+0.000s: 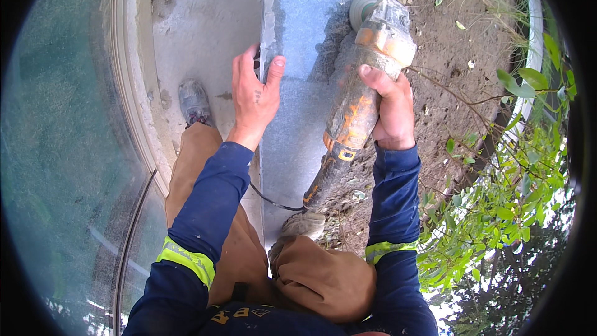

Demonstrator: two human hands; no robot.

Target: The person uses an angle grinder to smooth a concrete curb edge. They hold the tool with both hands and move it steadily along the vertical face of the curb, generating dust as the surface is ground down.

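Observation:
My right hand (393, 112) grips the dusty orange and grey body of an angle grinder (357, 96), whose disc end (364, 7) points away from me at the edge of a grey concrete slab (305, 43). My left hand (255, 96) rests on the slab's left edge, fingers spread and thumb on top, holding nothing. The grinder's black cord (273, 202) runs back between my knees. Both arms wear dark blue sleeves with yellow reflective bands.
Bare dirt (448, 62) with dry leaves lies right of the slab, and green leafy branches (497, 199) crowd the right. A rough concrete surface (199, 31) and a curved greenish wall (62, 149) lie left. My boot (194, 102) stands on the concrete.

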